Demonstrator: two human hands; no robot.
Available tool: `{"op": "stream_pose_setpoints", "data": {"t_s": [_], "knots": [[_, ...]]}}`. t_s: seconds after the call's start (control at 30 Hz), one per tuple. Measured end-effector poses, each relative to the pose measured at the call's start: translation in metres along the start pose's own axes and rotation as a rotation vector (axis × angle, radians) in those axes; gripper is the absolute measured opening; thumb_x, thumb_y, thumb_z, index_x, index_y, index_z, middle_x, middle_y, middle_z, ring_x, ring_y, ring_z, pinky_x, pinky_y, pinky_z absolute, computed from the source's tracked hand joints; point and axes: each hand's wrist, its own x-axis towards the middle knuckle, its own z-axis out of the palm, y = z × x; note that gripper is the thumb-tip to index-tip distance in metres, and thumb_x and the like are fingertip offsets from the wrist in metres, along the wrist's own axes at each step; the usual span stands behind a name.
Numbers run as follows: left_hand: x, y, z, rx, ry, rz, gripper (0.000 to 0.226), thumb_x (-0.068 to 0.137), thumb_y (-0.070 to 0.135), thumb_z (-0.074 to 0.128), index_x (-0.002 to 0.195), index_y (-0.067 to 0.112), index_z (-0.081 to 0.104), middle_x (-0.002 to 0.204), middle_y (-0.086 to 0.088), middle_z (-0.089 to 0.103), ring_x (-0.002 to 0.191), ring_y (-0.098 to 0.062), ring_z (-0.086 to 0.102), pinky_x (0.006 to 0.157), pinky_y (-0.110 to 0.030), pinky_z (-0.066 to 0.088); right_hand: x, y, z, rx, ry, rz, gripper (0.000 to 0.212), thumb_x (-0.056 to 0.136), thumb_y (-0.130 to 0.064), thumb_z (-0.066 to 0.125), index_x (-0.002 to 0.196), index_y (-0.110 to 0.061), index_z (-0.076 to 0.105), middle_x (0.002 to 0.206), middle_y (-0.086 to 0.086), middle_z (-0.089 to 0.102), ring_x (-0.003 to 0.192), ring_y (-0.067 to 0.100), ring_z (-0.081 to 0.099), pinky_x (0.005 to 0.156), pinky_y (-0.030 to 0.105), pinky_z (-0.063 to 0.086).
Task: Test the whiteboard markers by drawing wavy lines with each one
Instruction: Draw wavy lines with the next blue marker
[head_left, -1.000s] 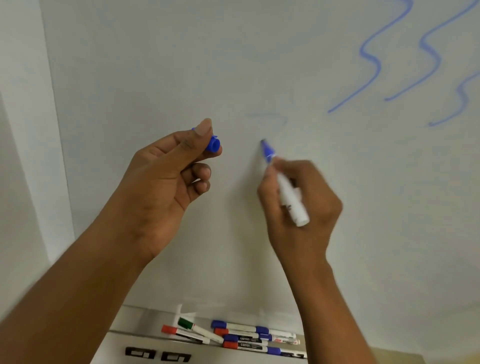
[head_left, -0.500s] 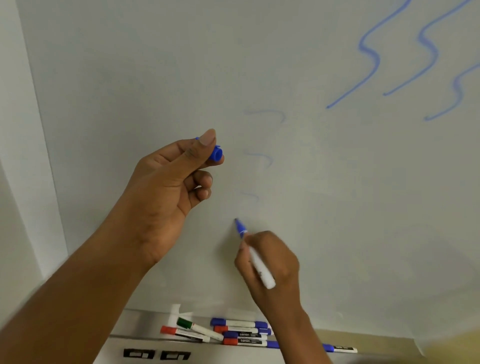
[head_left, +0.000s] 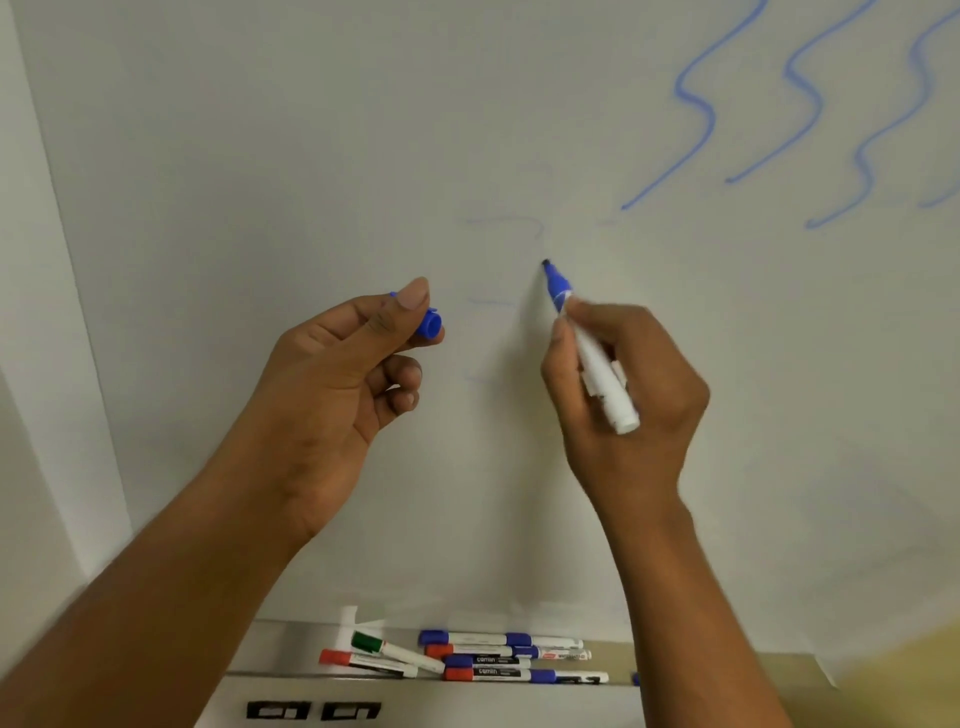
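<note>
Right hand (head_left: 631, 395) grip round blue marker (head_left: 587, 348), tip seemingly touching whiteboard (head_left: 260, 156), left hand (head_left: 332, 395) pinching cap (head_left: 430, 323)

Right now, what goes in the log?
right hand: holds blue marker at whiteboard | left hand: pinches blue cap | marks: faint

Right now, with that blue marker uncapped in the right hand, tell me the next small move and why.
Probably cap it and set it aside as weak. The right hand holds the blue marker, tip up near the whiteboard, and the marks beside it are faint and broken, unlike the bold wavy lines at upper right. The left hand already pinches the blue cap.
</note>
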Motion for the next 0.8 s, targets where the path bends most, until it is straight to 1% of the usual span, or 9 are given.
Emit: {"op": "stream_pose_setpoints", "data": {"t_s": [0.13, 0.27, 0.37, 0.5, 0.57, 0.67, 0.7, 0.73, 0.8], "knots": [[-0.001, -0.001, -0.005, -0.003, 0.022, 0.007, 0.026, 0.071, 0.042, 0.076, 0.087, 0.021, 0.074, 0.085, 0.002, 0.072, 0.062, -0.012, 0.051, 0.064, -0.026, 0.044, -0.032, 0.01, -0.001, 0.032, 0.081, 0.151, 0.006, 0.097, -0.004, 0.069, 0.1, 0.001, 0.072, 0.086, 0.008, 0.07, 0.069, 0.019, 0.064, 0.062, 0.03, 0.049], [0.0, -0.006, -0.005, -0.001, 0.024, -0.007, 0.025, 0.07, 0.042, 0.077, 0.084, 0.022, 0.075, 0.084, 0.002, 0.072, 0.062, -0.012, 0.051, 0.065, -0.027, 0.044, -0.06, 0.015, -0.004, -0.003, -0.06, 0.108, 0.008, 0.097, -0.005, 0.068, 0.098, 0.002, 0.073, 0.087, 0.007, 0.07, 0.073, 0.013, 0.064, 0.07, 0.019, 0.048], [0.0, -0.01, -0.003, 0.002, 0.02, -0.014, 0.022, 0.071, 0.042, 0.076, 0.082, 0.022, 0.076, 0.083, 0.002, 0.073, 0.061, -0.012, 0.052, 0.062, -0.025, 0.045, -0.083, 0.024, -0.008, 0.007, -0.04, 0.182, 0.006, 0.096, -0.003, 0.068, 0.098, 0.002, 0.072, 0.087, 0.006, 0.068, 0.071, 0.015, 0.064, 0.068, 0.021, 0.047], [0.0, -0.012, -0.003, 0.001, 0.009, -0.015, 0.021, 0.072, 0.041, 0.076, 0.082, 0.022, 0.076, 0.083, 0.002, 0.072, 0.062, -0.012, 0.051, 0.062, -0.026, 0.044, -0.122, 0.032, -0.012, -0.023, -0.128, 0.192, 0.01, 0.097, -0.007, 0.066, 0.098, 0.001, 0.072, 0.09, 0.005, 0.07, 0.076, 0.014, 0.067, 0.071, 0.019, 0.049], [0.0, -0.013, -0.003, -0.002, 0.014, -0.019, 0.022, 0.071, 0.041, 0.077, 0.081, 0.022, 0.077, 0.083, 0.001, 0.072, 0.062, -0.012, 0.051, 0.063, -0.026, 0.044, -0.133, 0.036, -0.014, -0.011, -0.141, 0.263, 0.007, 0.095, -0.006, 0.067, 0.097, -0.002, 0.072, 0.086, 0.002, 0.069, 0.072, 0.009, 0.064, 0.066, 0.017, 0.047], [-0.002, -0.015, -0.001, -0.001, 0.007, -0.027, 0.024, 0.071, 0.041, 0.077, 0.083, 0.021, 0.076, 0.084, 0.001, 0.073, 0.063, -0.013, 0.051, 0.064, -0.027, 0.044, -0.121, 0.029, -0.018, 0.052, -0.276, 0.272, 0.005, 0.092, -0.006, 0.07, 0.095, -0.008, 0.073, 0.079, -0.004, 0.067, 0.065, 0.008, 0.062, 0.058, 0.02, 0.046], [-0.002, -0.016, 0.0, 0.001, 0.003, -0.031, 0.024, 0.071, 0.041, 0.076, 0.084, 0.021, 0.075, 0.084, 0.001, 0.073, 0.063, -0.013, 0.051, 0.064, -0.027, 0.044, -0.108, 0.025, -0.022, 0.078, -0.259, 0.267, 0.004, 0.094, -0.009, 0.069, 0.094, -0.01, 0.073, 0.079, -0.004, 0.068, 0.066, 0.007, 0.063, 0.059, 0.022, 0.047], [-0.003, -0.017, 0.001, 0.003, 0.0, -0.036, 0.025, 0.072, 0.041, 0.076, 0.086, 0.02, 0.075, 0.083, 0.001, 0.073, 0.063, -0.013, 0.051, 0.064, -0.027, 0.044, -0.092, 0.022, -0.025, 0.097, -0.178, 0.267, 0.005, 0.095, -0.012, 0.068, 0.093, -0.011, 0.073, 0.081, -0.004, 0.069, 0.069, 0.009, 0.065, 0.06, 0.025, 0.049], [-0.004, -0.019, 0.004, 0.008, -0.004, -0.048, 0.027, 0.071, 0.041, 0.076, 0.088, 0.02, 0.074, 0.084, 0.001, 0.073, 0.062, -0.012, 0.052, 0.063, -0.026, 0.045, -0.052, 0.021, -0.03, 0.12, 0.052, 0.268, 0.005, 0.1, -0.017, 0.066, 0.098, -0.019, 0.07, 0.086, 0.0, 0.07, 0.073, 0.019, 0.068, 0.063, 0.038, 0.053]]}}
